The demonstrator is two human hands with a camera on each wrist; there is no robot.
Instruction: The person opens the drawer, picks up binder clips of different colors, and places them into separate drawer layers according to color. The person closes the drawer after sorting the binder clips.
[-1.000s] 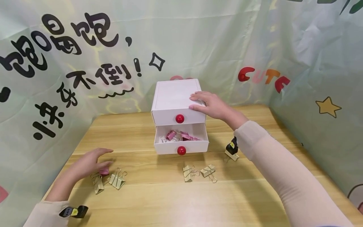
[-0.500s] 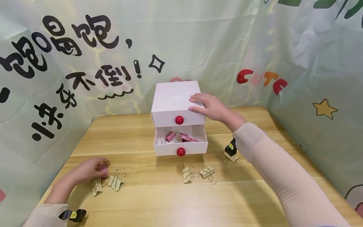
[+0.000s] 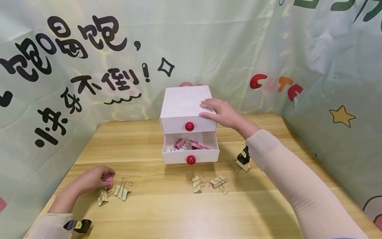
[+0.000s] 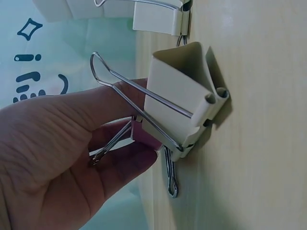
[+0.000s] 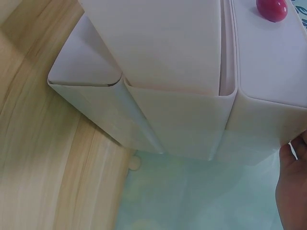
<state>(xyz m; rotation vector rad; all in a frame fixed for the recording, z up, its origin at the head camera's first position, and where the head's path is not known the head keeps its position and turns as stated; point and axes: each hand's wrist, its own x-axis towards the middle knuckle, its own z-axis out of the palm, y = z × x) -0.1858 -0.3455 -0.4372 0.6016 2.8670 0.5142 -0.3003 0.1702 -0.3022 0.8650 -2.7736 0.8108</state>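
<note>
Table (image 3: 167, 212): pale wood.
Drawer box (image 3: 182, 101): white, at the table's twelve o'clock; lower drawer (image 3: 176, 156) pulled out, pink clips (image 3: 180, 143) inside.
Right hand (image 3: 222, 113): wide, resting on the box's four-o'clock top corner.
Left hand (image 3: 92, 179): eight o'clock from the box, pinching narrowly.
Cream clips (image 3: 197, 185): pairs near eight and six, one at four.
Held clip (image 3: 108, 179): pink, at eight, between left thumb and fingers.

Smooth, plastic-looking drawer unit (image 3: 185, 103) (matt)
</note>
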